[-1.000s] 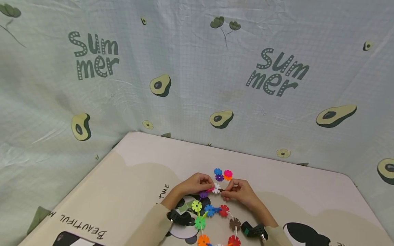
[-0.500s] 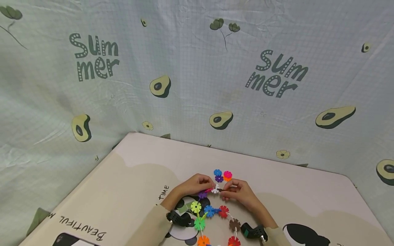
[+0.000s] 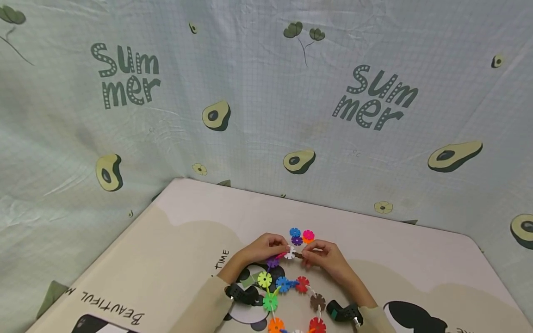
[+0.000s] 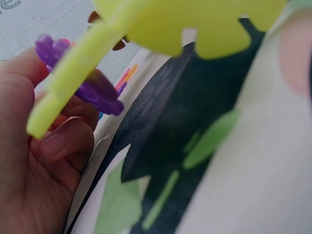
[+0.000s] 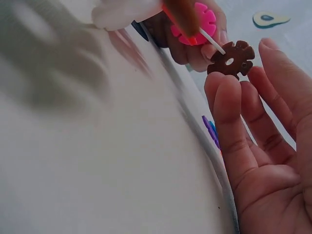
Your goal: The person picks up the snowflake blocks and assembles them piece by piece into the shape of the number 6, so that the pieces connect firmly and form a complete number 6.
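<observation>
My left hand (image 3: 265, 248) pinches the pink snowflake building disc (image 5: 207, 22) at the top end of a chain. A white disc (image 3: 290, 253) follows it, with a brown disc (image 5: 233, 61) slotted onto its edge. At that brown disc is my right hand (image 3: 326, 256); its fingertips touch the lower rim while the thumb stands a little apart in the right wrist view. Below the left hand the chain runs through a purple disc (image 3: 272, 262), a yellow disc (image 3: 264, 279) and a green disc (image 3: 270, 302). In the left wrist view the yellow disc (image 4: 209, 29) covers much of the top.
Several loose discs, including a blue disc (image 3: 294, 232) and a pink one (image 3: 308, 235), lie beyond the hands. More of the chain, with a red disc (image 3: 302, 284) and an orange disc (image 3: 275, 325), curves towards the person. A printed cloth (image 3: 258, 92) hangs behind the table (image 3: 200, 199).
The right hand's fingers have loosened and shifted slightly at the brown disc, which shows more now. The white disc and its neighbours have moved a little to the left. The left hand keeps its pinch.
</observation>
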### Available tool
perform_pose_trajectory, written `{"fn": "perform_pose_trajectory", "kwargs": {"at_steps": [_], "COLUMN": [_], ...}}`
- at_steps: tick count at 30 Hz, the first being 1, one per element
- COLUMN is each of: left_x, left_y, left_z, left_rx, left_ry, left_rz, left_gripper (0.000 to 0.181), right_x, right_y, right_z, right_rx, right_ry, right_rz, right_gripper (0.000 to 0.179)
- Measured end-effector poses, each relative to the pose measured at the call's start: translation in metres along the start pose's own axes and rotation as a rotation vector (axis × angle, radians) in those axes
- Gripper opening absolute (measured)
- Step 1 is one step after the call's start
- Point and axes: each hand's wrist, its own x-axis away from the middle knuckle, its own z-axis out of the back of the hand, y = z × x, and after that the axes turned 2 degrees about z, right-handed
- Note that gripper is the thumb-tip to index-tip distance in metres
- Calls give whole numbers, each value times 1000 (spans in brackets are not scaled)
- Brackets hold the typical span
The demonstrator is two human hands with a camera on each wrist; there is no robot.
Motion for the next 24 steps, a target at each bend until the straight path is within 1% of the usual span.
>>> {"fn": "perform_pose_trajectory", "kwargs": {"at_steps": [3,6,8,10,13,15,19,22,24], "left_x": [0,0,0,1,2,3,4,3,3], "left_y": [-1,-1,-1,-1,-2,-2,-1,-1,0], "left_z": [1,1,1,1,1,2,2,1,2], "left_rx": [2,5,8,13,13,9,-3,-8,-11], "left_ry": [4,6,7,5,5,6,14,16,16], "left_rz": [2,-10,-22,-33,-47,-50,-46,-45,-45], "left_gripper": [20,19,19,18,17,16,16,17,17], "right_x": [-1,-1,-2,-3,-4,-5,-9,-13,-16], "right_y": [0,1,1,0,-1,-1,-3,-3,-3], "right_z": [1,3,3,3,3,3,5,8,10], "right_rx": [17,71,115,149,171,165,133,122,137], "right_ry": [15,61,122,198,310,351,377,381,375], "right_rz": [-2,-10,-28,-57,-117,-152,-210,-234,-239], "right_gripper": [20,21,21,20,19,19,24,27,27]}}
